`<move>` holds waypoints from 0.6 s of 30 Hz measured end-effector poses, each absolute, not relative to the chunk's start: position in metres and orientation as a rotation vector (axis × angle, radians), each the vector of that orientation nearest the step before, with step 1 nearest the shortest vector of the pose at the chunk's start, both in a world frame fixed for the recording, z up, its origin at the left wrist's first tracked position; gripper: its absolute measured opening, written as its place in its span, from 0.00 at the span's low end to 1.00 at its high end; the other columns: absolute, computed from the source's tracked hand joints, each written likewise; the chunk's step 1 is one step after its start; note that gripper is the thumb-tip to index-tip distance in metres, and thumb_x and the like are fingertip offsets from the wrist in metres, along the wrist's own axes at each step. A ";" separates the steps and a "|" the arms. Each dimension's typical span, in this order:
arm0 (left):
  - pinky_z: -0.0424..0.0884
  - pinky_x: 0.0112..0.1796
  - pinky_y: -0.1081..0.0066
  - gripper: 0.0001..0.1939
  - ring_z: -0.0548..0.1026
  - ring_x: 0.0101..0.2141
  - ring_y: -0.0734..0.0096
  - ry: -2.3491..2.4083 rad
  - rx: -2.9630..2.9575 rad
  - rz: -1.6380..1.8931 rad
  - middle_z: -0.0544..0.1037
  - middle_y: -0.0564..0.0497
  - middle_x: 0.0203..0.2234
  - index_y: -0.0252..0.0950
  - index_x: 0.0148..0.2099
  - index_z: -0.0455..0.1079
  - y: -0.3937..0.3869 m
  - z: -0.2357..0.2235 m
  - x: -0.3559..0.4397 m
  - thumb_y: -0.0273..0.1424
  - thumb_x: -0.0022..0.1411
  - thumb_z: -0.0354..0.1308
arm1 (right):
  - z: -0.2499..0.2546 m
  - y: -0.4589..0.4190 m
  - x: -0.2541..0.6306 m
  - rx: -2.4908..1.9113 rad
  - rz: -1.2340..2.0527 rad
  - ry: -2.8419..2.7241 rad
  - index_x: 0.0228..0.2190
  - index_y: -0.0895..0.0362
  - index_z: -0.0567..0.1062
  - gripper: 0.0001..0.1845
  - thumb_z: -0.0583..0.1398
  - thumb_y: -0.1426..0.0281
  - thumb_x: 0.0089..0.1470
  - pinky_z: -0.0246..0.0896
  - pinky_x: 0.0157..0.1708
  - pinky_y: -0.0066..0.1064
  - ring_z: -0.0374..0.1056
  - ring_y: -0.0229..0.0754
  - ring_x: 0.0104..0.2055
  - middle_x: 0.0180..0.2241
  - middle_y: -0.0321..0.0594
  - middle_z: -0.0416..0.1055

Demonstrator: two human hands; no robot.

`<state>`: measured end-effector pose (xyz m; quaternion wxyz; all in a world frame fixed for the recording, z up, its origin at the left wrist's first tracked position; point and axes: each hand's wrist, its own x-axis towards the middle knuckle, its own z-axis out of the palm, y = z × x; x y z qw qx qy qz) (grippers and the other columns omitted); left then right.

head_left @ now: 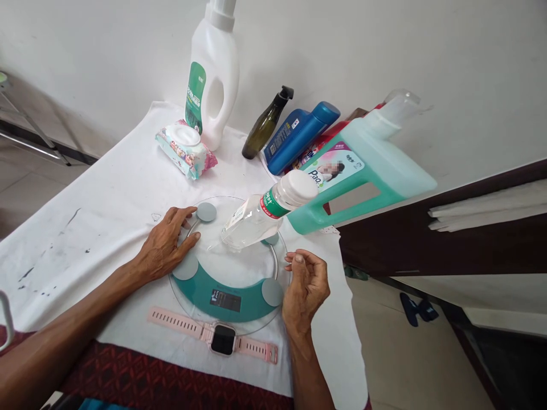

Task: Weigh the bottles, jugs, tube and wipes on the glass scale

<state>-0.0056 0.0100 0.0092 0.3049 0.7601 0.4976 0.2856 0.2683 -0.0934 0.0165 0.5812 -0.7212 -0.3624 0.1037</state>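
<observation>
The scale [226, 282] sits near the tabletop's [102, 233] front edge. Left hand's [162, 247] fingers spread, right hand's [305, 285] curl beside it, pinch unclear.

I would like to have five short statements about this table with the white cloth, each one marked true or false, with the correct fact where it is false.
1. The clear plastic bottle with white cap is on the round glass-and-teal scale. True.
2. The left hand grips this bottle. False: it is at the scale's left side, apart from the bottle.
3. The pink-strapped watch with a dark square face lies near the scale's front edge. True.
4. The soft teal-and-pink pack with white lid is right of the tall translucent green jug. False: it is to the left.
5. The right hand is beside the scale's right edge. True.
</observation>
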 end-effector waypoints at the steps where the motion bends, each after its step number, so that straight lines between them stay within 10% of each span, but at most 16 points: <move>1: 0.77 0.43 0.57 0.26 0.76 0.40 0.61 1.320 2.010 0.752 0.72 0.47 0.48 0.43 0.68 0.63 0.010 0.010 -0.005 0.43 0.72 0.54 | 0.017 -0.094 0.268 -1.694 0.242 -0.846 0.42 0.55 0.77 0.24 0.63 0.48 0.60 0.67 0.41 0.40 0.74 0.47 0.40 0.39 0.44 0.78; 18: 0.76 0.43 0.55 0.26 0.76 0.43 0.59 1.279 1.990 0.740 0.72 0.45 0.49 0.39 0.68 0.62 0.010 0.012 -0.005 0.42 0.72 0.54 | 0.032 -0.087 0.259 -1.484 0.463 -1.268 0.59 0.50 0.72 0.36 0.67 0.46 0.55 0.65 0.59 0.56 0.66 0.59 0.64 0.59 0.48 0.71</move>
